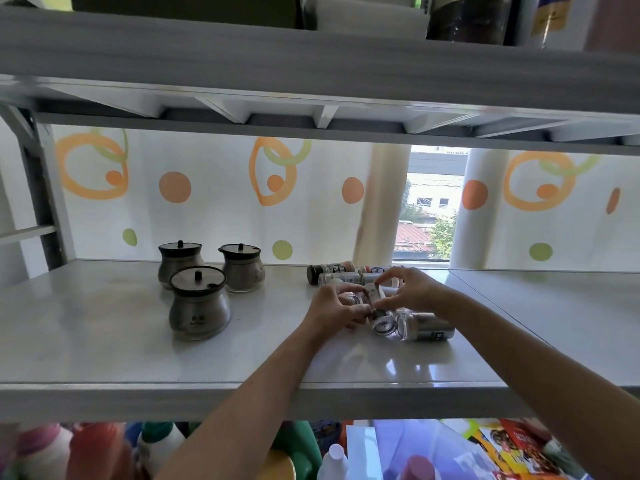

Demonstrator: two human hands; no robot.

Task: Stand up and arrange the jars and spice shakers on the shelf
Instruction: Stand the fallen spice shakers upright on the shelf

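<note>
Shelf (pixel 104 341): the middle tier of a pale grey rack, smooth and glossy, backed by a white curtain (pixel 214 209) printed with orange and green rings and dots; a gap in it shows a window (pixel 429 202). Jars, three: squat and pot-bellied, with dull metal bodies, dark domed lids and a small knob on each. All stand upright in a loose triangle left of centre: left rear jar (pixel 180 263), right rear jar (pixel 243 268) just beside it, front jar (pixel 199 304) close before them. Judged to need at most a tidier line. Spice shakers, several: small cylinders with printed labels, clustered right of centre and apart from the jars. A dark-capped shaker (pixel 330 270) lies on its side at the back among others partly hidden by the hands; a silver-labelled shaker (pixel 427 328) lies on its side at the front, clear end towards the camera, touching a second one beside it. None is seen standing, so this is judged the bulk of the work left. Held shaker (pixel 372 293): tilted, white label, raised just over the cluster. Left hand (pixel 337 306) pinches its lower end; right hand (pixel 412 289) grips its upper end with curled fingers. Judged an early stage: the first shaker is in hand, the rest unsorted. Below the shelf: blurred coloured plastic bottles (pixel 156 445) and packets.
</note>
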